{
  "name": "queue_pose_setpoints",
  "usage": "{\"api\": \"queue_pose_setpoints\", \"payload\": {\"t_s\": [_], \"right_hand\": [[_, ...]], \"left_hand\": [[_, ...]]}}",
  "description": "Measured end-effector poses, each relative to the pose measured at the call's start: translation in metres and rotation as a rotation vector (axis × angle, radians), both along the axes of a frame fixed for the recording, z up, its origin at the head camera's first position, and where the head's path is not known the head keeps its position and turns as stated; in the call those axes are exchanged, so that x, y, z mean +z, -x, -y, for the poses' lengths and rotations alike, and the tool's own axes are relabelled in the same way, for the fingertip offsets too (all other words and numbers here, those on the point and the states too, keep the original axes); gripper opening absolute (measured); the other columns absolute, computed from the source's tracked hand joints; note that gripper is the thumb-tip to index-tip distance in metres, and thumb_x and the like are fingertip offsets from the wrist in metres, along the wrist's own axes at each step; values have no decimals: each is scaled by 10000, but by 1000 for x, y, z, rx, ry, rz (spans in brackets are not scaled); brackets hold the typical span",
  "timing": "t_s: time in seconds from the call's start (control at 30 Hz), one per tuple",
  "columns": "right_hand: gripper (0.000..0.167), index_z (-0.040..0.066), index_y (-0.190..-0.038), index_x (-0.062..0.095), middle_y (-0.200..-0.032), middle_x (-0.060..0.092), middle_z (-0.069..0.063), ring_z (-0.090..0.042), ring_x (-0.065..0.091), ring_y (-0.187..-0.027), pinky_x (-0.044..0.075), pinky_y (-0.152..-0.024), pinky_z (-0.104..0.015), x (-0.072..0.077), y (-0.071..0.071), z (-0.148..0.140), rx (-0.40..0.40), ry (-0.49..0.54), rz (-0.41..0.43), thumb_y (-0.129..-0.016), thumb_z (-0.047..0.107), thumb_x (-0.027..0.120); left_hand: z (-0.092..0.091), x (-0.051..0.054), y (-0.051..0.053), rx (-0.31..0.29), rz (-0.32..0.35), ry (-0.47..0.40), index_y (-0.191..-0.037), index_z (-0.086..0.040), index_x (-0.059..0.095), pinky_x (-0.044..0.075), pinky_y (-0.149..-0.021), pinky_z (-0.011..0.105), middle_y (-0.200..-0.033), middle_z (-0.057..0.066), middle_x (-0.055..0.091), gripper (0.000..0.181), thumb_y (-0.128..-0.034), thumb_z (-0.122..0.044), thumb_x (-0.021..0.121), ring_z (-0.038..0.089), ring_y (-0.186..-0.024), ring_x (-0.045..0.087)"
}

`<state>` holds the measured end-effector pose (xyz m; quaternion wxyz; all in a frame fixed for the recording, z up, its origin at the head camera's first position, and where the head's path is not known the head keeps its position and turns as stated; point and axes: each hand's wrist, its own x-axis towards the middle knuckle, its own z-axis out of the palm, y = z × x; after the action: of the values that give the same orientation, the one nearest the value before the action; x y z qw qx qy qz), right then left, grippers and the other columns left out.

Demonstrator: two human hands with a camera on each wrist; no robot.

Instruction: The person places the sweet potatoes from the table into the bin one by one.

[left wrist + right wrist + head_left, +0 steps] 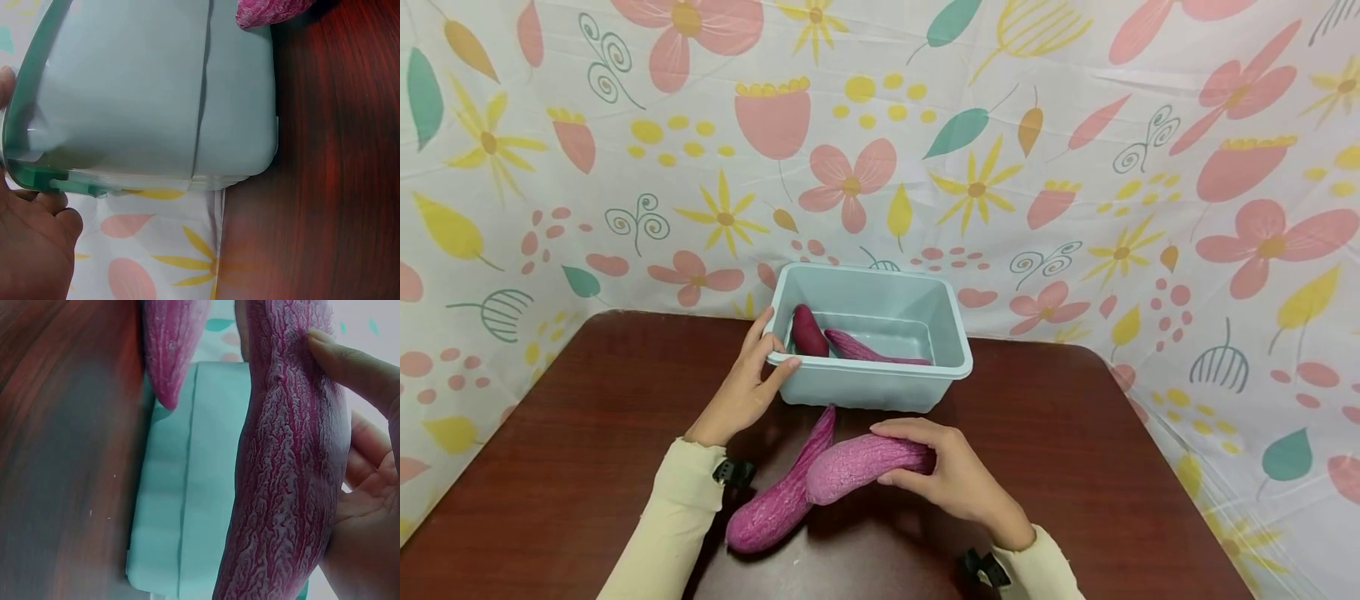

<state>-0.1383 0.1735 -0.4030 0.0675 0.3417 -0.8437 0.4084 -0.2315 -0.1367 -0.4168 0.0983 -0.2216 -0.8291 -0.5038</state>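
The light blue plastic bin (pixel 865 387) is gripped at its left front corner by the left hand (pixel 741 392), thumb over the rim. In the left wrist view the left hand (pixel 34 244) is at the bin's (pixel 125 87) rim. Inside the bin lie a dark red-purple root-like piece (pixel 808 332) and a slim purple one (pixel 868 350). The right hand (pixel 951 471) pinches a thick, wrinkled pink-purple piece (pixel 857 467) in front of the bin; the right wrist view shows this piece (pixel 281 450) between thumb and fingers. Another long purple piece (pixel 775 510) lies on the table, partly behind the held one.
The dark red-brown wooden table (pixel 1075 433) extends to both sides of the bin. Behind it hangs a white cloth (pixel 925 217) with flowers and leaves. Black bands (pixel 733 473) are at both wrists.
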Motion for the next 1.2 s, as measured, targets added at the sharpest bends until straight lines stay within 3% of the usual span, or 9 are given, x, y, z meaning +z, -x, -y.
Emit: {"api": "queue_pose_setpoints", "payload": {"t_s": [0.37,1.0,1.2], "right_hand": [[458,139,-1272,683,-1234,720,-4,-144,655,-1181,475,-1031,-200,5,2,4,-7,31,-4,-847,229,826],[477,222,-1297,673,-1285,700,7,-141,638,-1224,474,-1046,-205,20,10,10,-69,62,5,-847,262,825],[491,174,-1297,674,-1290,697,11,-137,632,-1236,466,-1051,-196,27,15,10,-88,55,-21,-838,238,835]], "left_hand": [[0,0,-1,-6,8,-2,-997,-124,456,318,-1147,646,-1712,65,46,213,-1042,-304,560,355,-1578,113],[1,-1,-2,-2,8,-11,-992,-131,459,325,-1133,666,-1713,64,43,221,-1042,-321,559,358,-1579,110],[-1,0,0,-3,4,-16,-988,-138,463,336,-1134,654,-1712,55,46,214,-1039,-318,566,351,-1578,114]]}}
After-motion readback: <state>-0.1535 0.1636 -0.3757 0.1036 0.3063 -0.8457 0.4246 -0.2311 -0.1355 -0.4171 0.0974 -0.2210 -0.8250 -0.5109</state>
